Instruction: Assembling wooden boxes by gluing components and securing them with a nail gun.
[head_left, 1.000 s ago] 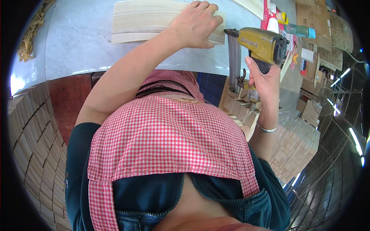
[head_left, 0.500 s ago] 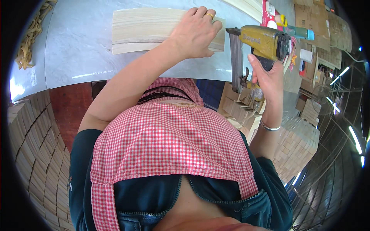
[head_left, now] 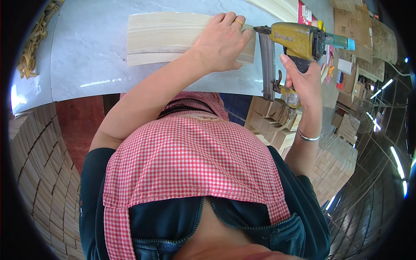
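On the pale marbled tabletop lies a light wooden board, with a narrow strip of wood along its near side. My left hand clasps the right part of this wood: fingers bent at the far edge, thumb at the near edge. A ring is on one finger. My right hand is wrapped round the handle of a yellow and black nail gun. The gun's nose is close to the right end of the board; whether they touch I cannot tell. Its grey magazine runs back towards me.
Tan straps or strips hang in a bundle at the far left of the table. Stacked wood pieces stand at left, and more stacks at right. Pale wood strips lie at the back. Cardboard is at far right.
The nail gun has shifted slightly away from me, and my right hand has moved a little right. The wood's near edge now sits slightly closer to me under my left hand.
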`<state>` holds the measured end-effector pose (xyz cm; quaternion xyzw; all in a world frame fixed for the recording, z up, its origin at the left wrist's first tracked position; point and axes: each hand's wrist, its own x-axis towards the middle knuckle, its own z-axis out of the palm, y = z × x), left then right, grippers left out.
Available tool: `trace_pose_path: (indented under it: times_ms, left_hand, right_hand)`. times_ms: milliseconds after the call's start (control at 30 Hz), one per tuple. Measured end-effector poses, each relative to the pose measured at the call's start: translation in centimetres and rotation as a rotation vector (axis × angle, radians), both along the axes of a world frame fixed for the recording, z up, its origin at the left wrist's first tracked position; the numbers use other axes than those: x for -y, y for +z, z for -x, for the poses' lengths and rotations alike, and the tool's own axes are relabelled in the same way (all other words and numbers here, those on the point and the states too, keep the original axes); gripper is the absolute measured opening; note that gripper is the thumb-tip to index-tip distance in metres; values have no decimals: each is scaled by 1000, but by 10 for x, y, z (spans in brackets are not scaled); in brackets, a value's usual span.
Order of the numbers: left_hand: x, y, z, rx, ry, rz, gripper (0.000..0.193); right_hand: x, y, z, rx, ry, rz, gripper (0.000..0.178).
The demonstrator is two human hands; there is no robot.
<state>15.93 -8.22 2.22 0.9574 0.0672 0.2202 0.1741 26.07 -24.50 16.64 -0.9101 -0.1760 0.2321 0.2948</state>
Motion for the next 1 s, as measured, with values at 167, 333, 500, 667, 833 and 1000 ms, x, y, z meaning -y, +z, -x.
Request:
trace_pose_path:
  times_ms: [167, 333, 500, 667, 833, 1000]
  left_hand:
    - [-1, 7, 5, -108, -22, 32, 62]
    - [-22, 10, 40, -107, 24, -17, 82]
    - [-120, 32, 143, -256, -34, -42, 83]
    - [-104, 44, 130, -398, 19, 175, 76]
    - [-69, 38, 106, -233, 37, 156, 70]
    - [-65, 48, 100, -357, 43, 238, 68]
  right_hand:
    - [-2, 3, 0, -3, 12, 26, 25]
    - [-1, 5, -1, 7, 40, 36, 24]
    - [29, 12, 20, 77, -67, 47, 22]
    - [43, 11, 37, 95, -32, -55, 19]
    - [52, 2, 50, 43, 43, -63, 18]
    - [53, -2, 58, 15, 67, -121, 20]
